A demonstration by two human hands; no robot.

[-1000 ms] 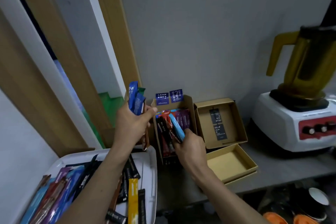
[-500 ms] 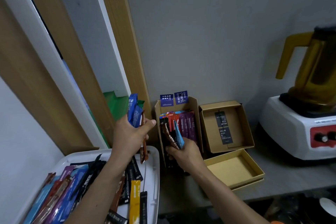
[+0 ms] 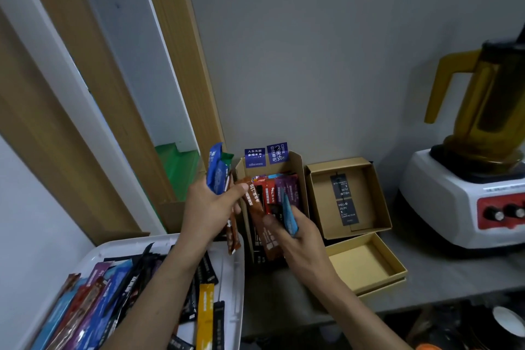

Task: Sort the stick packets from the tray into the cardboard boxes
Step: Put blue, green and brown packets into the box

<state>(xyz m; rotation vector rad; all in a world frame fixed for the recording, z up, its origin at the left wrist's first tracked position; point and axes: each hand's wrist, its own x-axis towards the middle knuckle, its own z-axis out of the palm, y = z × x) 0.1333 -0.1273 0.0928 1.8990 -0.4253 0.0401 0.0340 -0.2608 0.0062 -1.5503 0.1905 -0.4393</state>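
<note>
My left hand (image 3: 210,209) grips a bundle of stick packets (image 3: 216,172): blue ones stick up and a brown one hangs down over the tray's corner. My right hand (image 3: 295,233) holds a brown packet (image 3: 257,216) and a light blue packet (image 3: 289,214) just in front of the tall open cardboard box (image 3: 301,176), which holds red and purple packets standing upright. The white tray (image 3: 234,293) at the lower left carries several more packets in mixed colours.
To the right of the filled box stands a second open cardboard box (image 3: 377,196) with black tags inside, and a shallow lid (image 3: 366,264) lies in front of it. A blender (image 3: 468,179) with a yellow jug is at the far right. A wall is close behind.
My right hand has drawn the brown and light blue packets a little up and out in front of the tall box. The left hand's bundle has stayed beside the box.
</note>
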